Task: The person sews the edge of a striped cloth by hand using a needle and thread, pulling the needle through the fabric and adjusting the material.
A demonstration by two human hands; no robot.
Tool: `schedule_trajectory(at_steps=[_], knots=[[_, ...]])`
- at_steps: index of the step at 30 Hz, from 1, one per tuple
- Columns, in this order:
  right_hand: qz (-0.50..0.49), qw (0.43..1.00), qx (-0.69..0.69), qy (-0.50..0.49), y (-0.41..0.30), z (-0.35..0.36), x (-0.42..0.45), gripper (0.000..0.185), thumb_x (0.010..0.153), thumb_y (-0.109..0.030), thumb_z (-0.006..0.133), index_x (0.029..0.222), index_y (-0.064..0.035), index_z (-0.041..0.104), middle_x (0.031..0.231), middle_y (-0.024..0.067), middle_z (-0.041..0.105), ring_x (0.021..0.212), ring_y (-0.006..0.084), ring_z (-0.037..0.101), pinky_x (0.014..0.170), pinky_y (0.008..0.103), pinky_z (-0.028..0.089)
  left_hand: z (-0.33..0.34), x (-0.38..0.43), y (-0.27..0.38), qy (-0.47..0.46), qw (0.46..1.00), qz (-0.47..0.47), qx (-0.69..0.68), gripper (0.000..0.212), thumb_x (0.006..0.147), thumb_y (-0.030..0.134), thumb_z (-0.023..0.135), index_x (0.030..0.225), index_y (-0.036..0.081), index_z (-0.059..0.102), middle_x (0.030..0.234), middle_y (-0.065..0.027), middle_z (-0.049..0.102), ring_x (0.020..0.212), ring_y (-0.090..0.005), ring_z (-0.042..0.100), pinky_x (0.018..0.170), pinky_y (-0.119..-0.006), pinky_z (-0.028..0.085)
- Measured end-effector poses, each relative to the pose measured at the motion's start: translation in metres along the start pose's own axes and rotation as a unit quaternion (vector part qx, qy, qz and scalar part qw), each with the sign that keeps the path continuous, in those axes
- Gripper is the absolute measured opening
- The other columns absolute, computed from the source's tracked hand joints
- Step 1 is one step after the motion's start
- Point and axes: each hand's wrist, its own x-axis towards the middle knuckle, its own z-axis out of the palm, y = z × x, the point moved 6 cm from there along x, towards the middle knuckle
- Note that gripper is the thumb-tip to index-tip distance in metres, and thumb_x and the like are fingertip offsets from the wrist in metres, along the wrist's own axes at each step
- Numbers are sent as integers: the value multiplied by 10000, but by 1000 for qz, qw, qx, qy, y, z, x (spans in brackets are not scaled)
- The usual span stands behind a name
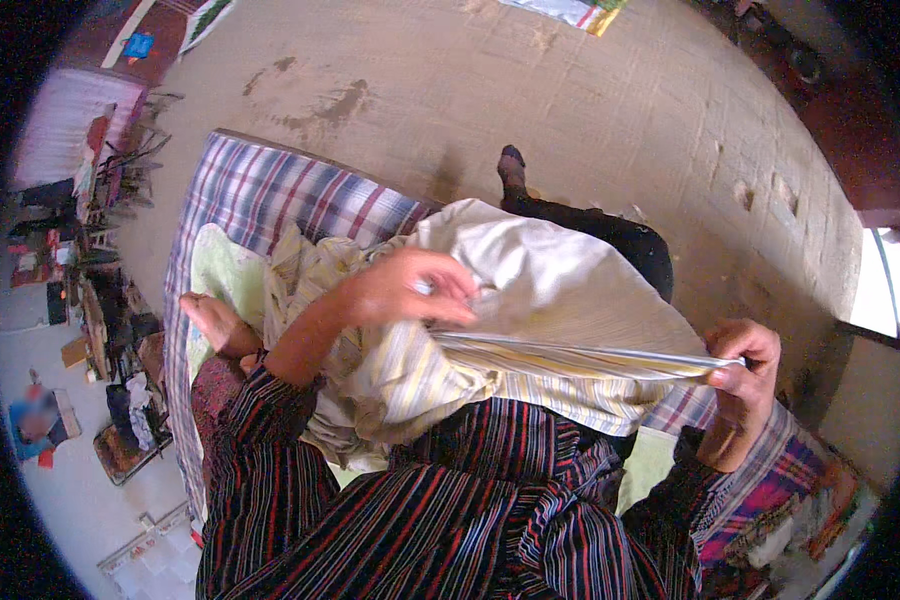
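Observation:
A striped cloth (555, 270) in white, yellow and grey lies draped over my lap and bunches up on the left. My right hand (746, 360) pinches the right end of its folded edge (570, 352) between thumb and fingers. That edge runs taut towards the left. Just above the other end of the fold hovers my left hand (412, 289), blurred, with thumb and fingertips brought near each other. Something small and pale, perhaps a ring, shows at its fingers. Whether anything thin sits between those fingertips cannot be made out.
I sit on a bed with a plaid sheet (307, 184) and a pale green cloth (225, 262). A bare foot (217, 322) rests at left; a dark-clad leg (592, 221) reaches over the floor (420, 97). A chair (131, 442) and clutter stand left, a bright opening (881, 281) right.

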Motion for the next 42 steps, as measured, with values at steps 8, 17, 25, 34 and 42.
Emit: schedule_trajectory(at_steps=[8, 17, 25, 34, 42], knots=[[-14, 1000, 22, 17, 6, -3, -7, 230, 628, -155, 726, 638, -52, 521, 613, 24, 496, 577, 111, 436, 524, 249, 323, -29, -105, -151, 90, 943, -82, 310, 748, 650, 289, 733, 1259, 28, 386, 1073, -204, 565, 1003, -348, 535, 864, -393, 416], [93, 985, 145, 6, -28, 35, -8, 192, 764, -215, 613, 721, -76, 488, 642, -5, 479, 554, 86, 422, 499, 230, 322, -37, -157, -146, 369, 859, -103, 340, 459, 657, 253, 740, 1057, 70, 606, 1013, -129, 629, 967, -287, 585, 863, -359, 443], [-20, 989, 56, 137, 26, -22, -19, 228, 723, -212, 684, 733, -83, 496, 680, -17, 518, 611, 65, 465, 587, 212, 372, -119, -326, 169, 675, 526, 51, 515, 281, 793, 59, 614, 1071, 24, 602, 1095, -80, 605, 1018, -183, 546, 928, -312, 397], [-73, 993, 43, 83, 26, -14, -13, 240, 752, -218, 664, 756, -72, 474, 685, -3, 489, 611, 84, 453, 568, 216, 368, -43, -426, 235, 811, 383, 158, 413, 270, 789, 132, 603, 1031, 12, 611, 1023, -135, 600, 939, -232, 558, 853, -348, 416], [-305, 904, -284, 96, -17, -4, -43, 339, 886, -204, 491, 1081, 63, 564, 970, 185, 634, 828, 319, 638, 725, 379, 537, 28, -269, -32, 360, 828, -168, 397, 268, 728, 184, 622, 919, -3, 629, 890, -190, 612, 801, -310, 589, 724, -405, 453]])
